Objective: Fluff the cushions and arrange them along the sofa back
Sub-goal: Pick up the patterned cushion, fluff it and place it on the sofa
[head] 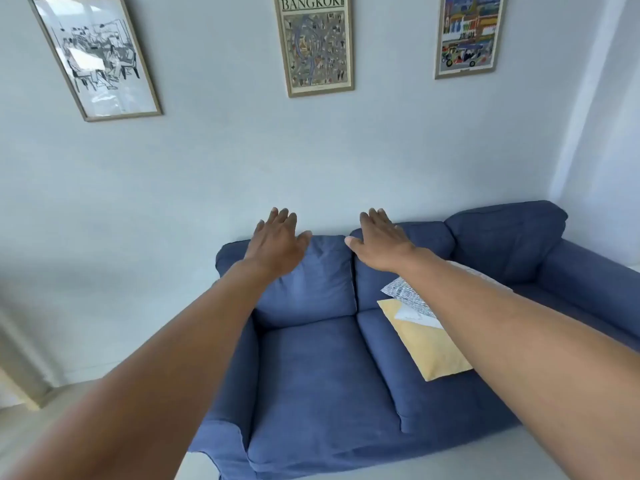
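A blue sofa (311, 382) stands against the pale wall. A yellow cushion (426, 344) lies flat on the middle seat. On its far end rests a black-and-white patterned cushion (408, 294), partly hidden by my right forearm. Both arms are stretched out over the sofa. My left hand (277, 244) hovers with fingers spread above the left back cushion (311, 282). Over the top of the middle back cushion (433, 237), my right hand (381, 242) is held flat and open. Neither hand holds anything.
Three framed pictures hang on the wall above, the middle one (313, 43) a Bangkok poster. The sofa's right armrest (588, 282) rises at the right edge. Pale floor (415, 459) runs in front of the sofa.
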`<control>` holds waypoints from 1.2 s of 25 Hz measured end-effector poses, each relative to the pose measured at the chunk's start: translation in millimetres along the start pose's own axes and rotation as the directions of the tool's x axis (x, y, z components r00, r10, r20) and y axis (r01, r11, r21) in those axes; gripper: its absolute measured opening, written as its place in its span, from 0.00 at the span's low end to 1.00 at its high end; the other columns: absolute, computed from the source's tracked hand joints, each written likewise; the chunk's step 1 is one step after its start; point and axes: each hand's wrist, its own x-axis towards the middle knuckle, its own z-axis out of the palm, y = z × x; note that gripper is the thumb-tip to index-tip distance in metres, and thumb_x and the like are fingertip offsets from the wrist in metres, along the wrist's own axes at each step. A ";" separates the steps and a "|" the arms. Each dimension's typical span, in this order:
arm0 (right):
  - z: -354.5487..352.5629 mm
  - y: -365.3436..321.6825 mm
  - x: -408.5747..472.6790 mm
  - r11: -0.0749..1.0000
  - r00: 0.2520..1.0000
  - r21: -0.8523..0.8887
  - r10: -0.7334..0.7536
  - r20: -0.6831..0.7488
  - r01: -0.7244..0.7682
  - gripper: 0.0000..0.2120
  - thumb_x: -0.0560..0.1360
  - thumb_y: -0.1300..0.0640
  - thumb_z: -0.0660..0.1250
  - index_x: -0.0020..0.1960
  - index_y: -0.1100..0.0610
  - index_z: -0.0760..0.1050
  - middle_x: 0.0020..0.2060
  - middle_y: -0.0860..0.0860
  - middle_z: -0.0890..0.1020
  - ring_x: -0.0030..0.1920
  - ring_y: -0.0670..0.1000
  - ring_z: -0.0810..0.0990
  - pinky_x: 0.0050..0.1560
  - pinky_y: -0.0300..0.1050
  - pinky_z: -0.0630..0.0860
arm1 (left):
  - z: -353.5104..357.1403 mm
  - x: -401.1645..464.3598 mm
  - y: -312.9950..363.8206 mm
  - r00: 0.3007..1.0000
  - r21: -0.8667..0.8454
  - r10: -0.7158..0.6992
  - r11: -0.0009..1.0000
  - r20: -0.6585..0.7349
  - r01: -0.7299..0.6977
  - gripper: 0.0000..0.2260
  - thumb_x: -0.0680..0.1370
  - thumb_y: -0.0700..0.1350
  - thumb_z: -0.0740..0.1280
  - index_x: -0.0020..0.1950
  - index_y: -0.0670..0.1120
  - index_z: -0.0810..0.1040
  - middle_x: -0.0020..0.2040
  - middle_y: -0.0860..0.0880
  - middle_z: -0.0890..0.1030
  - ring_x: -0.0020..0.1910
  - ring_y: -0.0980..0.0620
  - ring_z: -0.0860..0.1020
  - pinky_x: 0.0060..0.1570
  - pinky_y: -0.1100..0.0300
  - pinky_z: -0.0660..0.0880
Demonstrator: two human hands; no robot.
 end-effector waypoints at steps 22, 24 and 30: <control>71.7 186.3 15.9 0.923 0.932 -0.162 0.360 0.035 -0.350 0.36 0.84 0.44 0.58 0.83 0.61 0.50 0.85 0.60 0.47 0.84 0.59 0.43 0.79 0.66 0.55 | 202.9 122.6 92.1 0.931 -0.233 0.296 0.941 0.213 -0.246 0.31 0.86 0.54 0.58 0.84 0.40 0.55 0.86 0.43 0.53 0.85 0.44 0.46 0.82 0.46 0.48; 77.4 195.4 21.9 0.908 0.920 -0.176 0.391 0.034 -0.380 0.36 0.83 0.44 0.58 0.83 0.61 0.50 0.84 0.60 0.48 0.84 0.59 0.43 0.79 0.66 0.55 | 217.2 134.9 90.1 0.917 -0.237 0.319 0.935 0.238 -0.264 0.31 0.86 0.54 0.58 0.84 0.40 0.54 0.86 0.43 0.52 0.86 0.45 0.45 0.83 0.47 0.47; 92.1 221.5 35.3 0.875 0.889 -0.189 0.458 0.025 -0.446 0.36 0.83 0.44 0.60 0.82 0.61 0.51 0.84 0.60 0.51 0.84 0.60 0.45 0.79 0.66 0.55 | 257.9 166.3 94.6 0.878 -0.302 0.392 0.902 0.276 -0.308 0.31 0.86 0.54 0.58 0.84 0.40 0.53 0.86 0.42 0.51 0.85 0.45 0.45 0.83 0.46 0.47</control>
